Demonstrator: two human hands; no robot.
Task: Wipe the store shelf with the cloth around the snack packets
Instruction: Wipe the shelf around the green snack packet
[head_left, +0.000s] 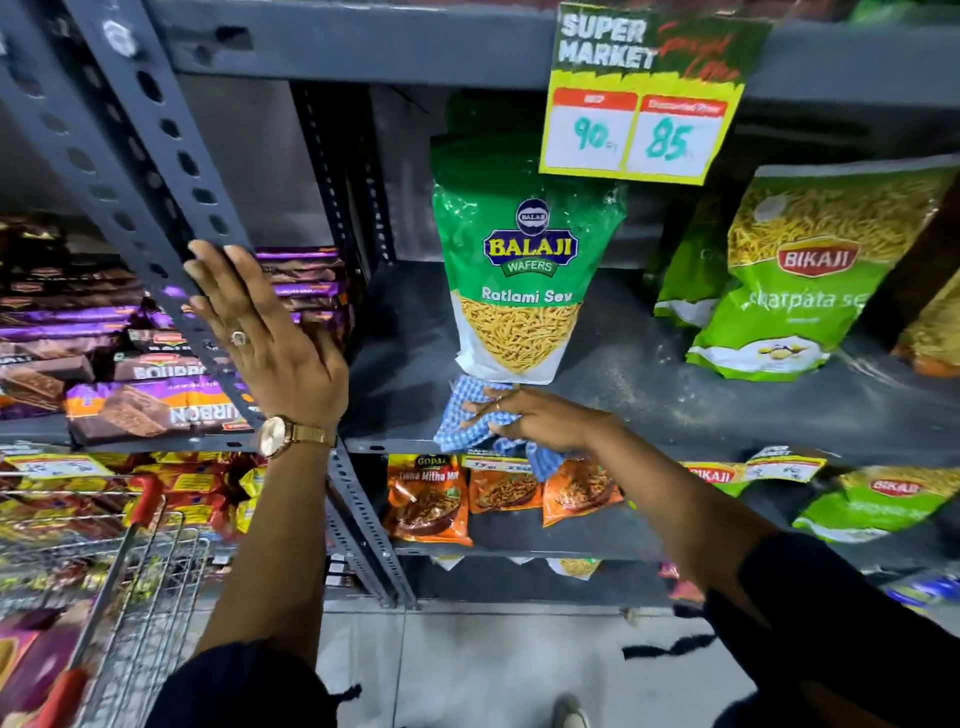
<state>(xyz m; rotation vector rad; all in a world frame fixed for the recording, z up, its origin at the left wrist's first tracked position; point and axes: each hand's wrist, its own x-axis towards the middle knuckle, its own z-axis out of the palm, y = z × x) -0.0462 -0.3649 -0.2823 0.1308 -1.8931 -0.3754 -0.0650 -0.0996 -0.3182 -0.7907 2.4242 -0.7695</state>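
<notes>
My right hand (530, 418) presses a blue-and-white checked cloth (460, 415) onto the front of the dark grey shelf (675, 400), just below a green Balaji Ratlami Sev packet (519, 270) that stands upright. A corner of the cloth hangs over the shelf's front edge. To the right leans a light green Bikaji packet (800, 275), and fine dust lies on the shelf in front of it. My left hand (265, 332), wearing a ring and a gold watch, rests flat with fingers spread against the perforated grey upright (156, 171).
A yellow price sign (644, 98) hangs from the shelf above. Purple and brown biscuit packs (130, 374) fill the left bay. Orange Gopal packets (431, 499) sit on the shelf below. A wire trolley with a red handle (130, 561) stands at the lower left.
</notes>
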